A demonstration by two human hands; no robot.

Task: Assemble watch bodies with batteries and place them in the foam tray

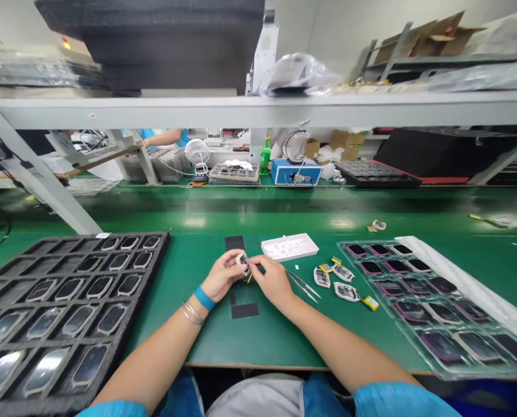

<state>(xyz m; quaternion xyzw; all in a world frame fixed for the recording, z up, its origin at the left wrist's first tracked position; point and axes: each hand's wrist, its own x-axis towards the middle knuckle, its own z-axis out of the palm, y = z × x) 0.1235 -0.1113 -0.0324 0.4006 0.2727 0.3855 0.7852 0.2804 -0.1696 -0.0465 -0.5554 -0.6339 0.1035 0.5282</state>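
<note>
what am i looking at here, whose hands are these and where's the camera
This single picture comes from a camera worn on a person's own head, looking forward and down; no machine is doing the handling. Their bare left hand holds a small pale piece, and the fingertips of the right hand are at its edge. On the green table lie a black tray to the left, a clear tray to the right, a white box and small open cases; tweezers show beside the right hand.

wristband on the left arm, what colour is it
The wristband is bright blue, seen best in the head view.
</note>
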